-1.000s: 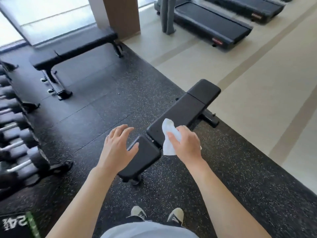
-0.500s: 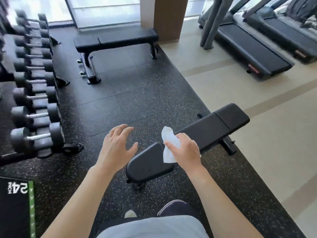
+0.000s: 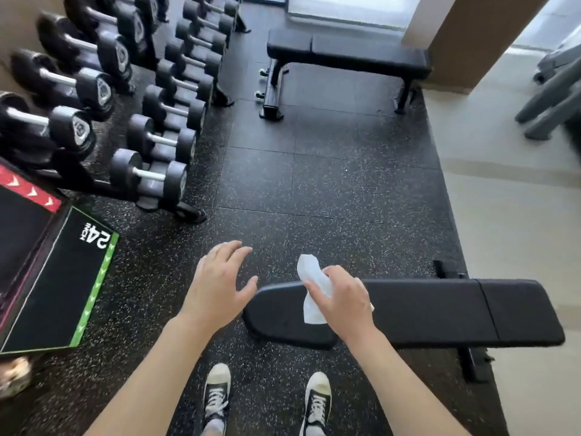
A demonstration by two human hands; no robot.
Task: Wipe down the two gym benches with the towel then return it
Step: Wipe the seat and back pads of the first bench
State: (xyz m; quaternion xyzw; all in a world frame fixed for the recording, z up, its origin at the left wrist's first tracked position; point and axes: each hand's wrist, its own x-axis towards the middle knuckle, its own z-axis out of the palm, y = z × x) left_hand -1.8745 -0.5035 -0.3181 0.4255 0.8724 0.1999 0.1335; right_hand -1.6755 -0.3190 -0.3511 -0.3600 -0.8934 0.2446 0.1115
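We stand at the left end of the near bench (image 3: pixel 440 313), whose long axis runs left to right across our view, its rounded end just right of our left hand (image 3: pixel 217 284). Open rubber floor (image 3: pixel 330 190) lies between it and the far bench (image 3: pixel 349 53), which also runs left to right near the pillar (image 3: pixel 471 39). The dumbbell rack (image 3: pixel 125 99) and a black box (image 3: pixel 59 278) edge the floor on the left. Our right hand (image 3: pixel 342 302) pinches the white towel (image 3: pixel 314 291) over the near bench, the towel's long axis pointing away from us. Our left grip hovers with fingers spread, holding nothing. Compared with half a second ago, the view has swung left; the near bench now lies level instead of slanting.
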